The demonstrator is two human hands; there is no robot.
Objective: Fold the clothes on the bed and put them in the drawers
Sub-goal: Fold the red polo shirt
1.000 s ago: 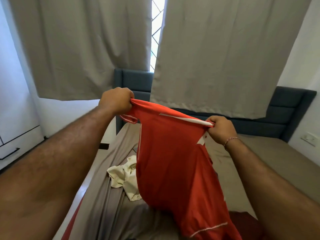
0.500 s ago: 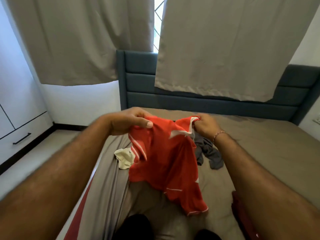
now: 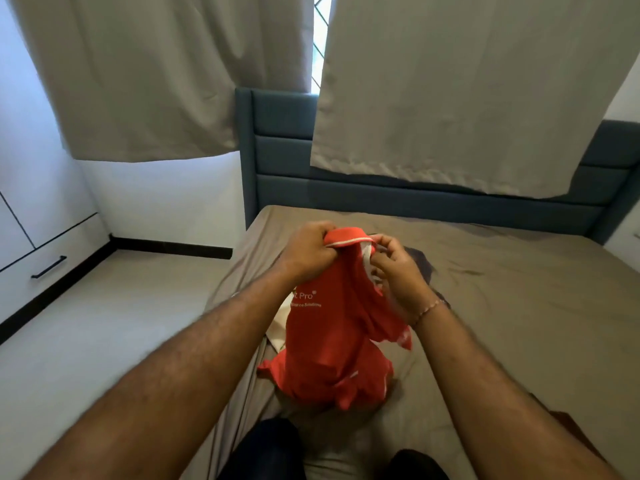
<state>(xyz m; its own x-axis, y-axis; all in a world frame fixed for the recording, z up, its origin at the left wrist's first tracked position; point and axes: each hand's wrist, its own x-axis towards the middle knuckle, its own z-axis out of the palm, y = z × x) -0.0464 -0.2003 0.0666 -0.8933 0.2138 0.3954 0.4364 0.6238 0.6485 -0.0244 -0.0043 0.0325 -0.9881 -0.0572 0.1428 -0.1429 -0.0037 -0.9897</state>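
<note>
Left hand [image 3: 309, 250] clenched round the collar edge of the red shirt [image 3: 332, 341], knuckles up, cloth bunched inside the fist. Right hand [image 3: 398, 271] just beside it, fingers curled and pinching the white-trimmed collar from the other side. Held above the bed [image 3: 502, 306], collar uppermost between the two grips, body of the shirt hanging below them and crumpling where its hem meets the taupe sheet. White lettering on the chest, partly legible under the left wrist. A pale garment [image 3: 278, 327] peeking out from behind the shirt's left edge, lying on the sheet. A dark patch [image 3: 424, 263] beyond the right hand, possibly another garment, too hidden to tell. Drawer front [image 3: 48, 268] with a black handle, well apart at the far left.
</note>
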